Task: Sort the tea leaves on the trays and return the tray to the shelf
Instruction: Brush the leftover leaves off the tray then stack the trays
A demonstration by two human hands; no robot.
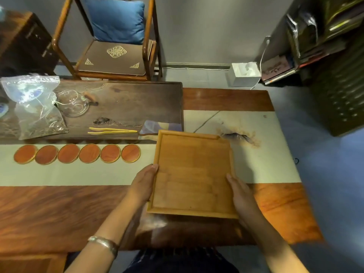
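**Carry the tray level to the shelf**

The tray (194, 174) sits bare above the desk (59, 209), just right of the coasters (77, 153). My left hand (142, 184) and right hand (241, 196) clasp its side rims, fingers (233, 181) flat against the wood. A shelf (323, 36) stands far right of the tray, I judge. I'd keep both grips even, lift clear of the tweezers (112, 131), and swing slowly.
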